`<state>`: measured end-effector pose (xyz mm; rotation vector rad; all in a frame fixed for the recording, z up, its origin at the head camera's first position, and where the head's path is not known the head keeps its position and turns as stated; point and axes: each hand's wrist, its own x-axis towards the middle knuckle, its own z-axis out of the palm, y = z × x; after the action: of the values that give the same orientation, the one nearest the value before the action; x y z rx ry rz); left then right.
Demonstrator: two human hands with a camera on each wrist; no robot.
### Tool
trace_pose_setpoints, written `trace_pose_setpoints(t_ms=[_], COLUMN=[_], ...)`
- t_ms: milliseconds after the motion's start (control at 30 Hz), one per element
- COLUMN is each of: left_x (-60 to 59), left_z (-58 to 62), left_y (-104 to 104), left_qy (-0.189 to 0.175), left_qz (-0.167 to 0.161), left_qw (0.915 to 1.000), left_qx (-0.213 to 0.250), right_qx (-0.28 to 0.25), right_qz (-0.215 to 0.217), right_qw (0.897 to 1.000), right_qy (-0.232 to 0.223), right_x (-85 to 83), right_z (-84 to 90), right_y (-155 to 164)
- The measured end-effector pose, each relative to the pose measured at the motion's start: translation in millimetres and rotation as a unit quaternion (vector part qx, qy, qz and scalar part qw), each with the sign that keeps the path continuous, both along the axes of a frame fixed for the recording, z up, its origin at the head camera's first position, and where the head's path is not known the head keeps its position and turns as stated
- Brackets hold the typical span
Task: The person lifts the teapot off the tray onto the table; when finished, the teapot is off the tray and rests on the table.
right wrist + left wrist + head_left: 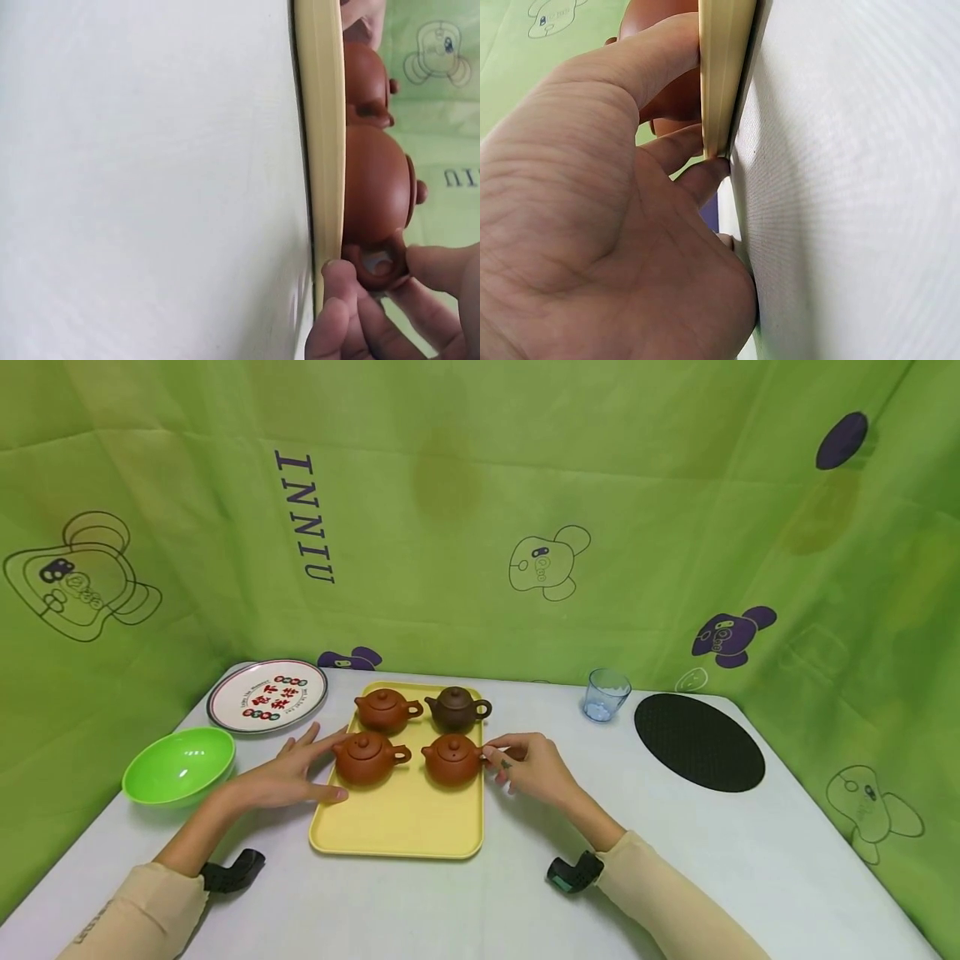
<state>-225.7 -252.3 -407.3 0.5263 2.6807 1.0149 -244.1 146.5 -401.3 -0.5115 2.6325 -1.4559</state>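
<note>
Several small clay teapots stand on a yellow tray (397, 827). My right hand (531, 768) pinches the handle of the front-right reddish-brown teapot (453, 762); in the right wrist view thumb and finger meet on that teapot's handle (375, 271), with other fingertips by the tray's side. Spread along the tray's left edge, my left hand (281, 775) touches the rim (721, 75) with its thumb and fingers. Beside it is the front-left reddish-brown teapot (365, 762). Behind stand another reddish-brown teapot (384, 713) and a dark brown teapot (453, 713).
At the left are a bright green bowl (180, 767) and a white plate (267, 697) with red lettering. A clear bluish glass (605, 695) and a black oval mat (699, 742) lie to the right. Green curtains (450, 510) enclose the white table (420, 910).
</note>
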Motion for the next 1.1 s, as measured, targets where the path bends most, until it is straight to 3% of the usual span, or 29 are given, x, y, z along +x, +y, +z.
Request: trace_pose_setpoints(t_ms=[467, 1100], left_x=[-1.0, -2.3], left_z=[-1.1, -2.7], left_y=[-0.5, -0.8], left_qy=[-0.003, -0.004], left_qz=[-0.001, -0.001], left_qw=[1.0000, 1.0000], left_qx=[0.007, 0.006], right_qx=[-0.034, -0.054], right_qz=[-0.035, -0.052], right_qw=[0.998, 0.997], right_qy=[-0.038, -0.034], right_x=[3.8, 5.4], right_z=[0.7, -1.0], right_y=[-4.0, -6.0])
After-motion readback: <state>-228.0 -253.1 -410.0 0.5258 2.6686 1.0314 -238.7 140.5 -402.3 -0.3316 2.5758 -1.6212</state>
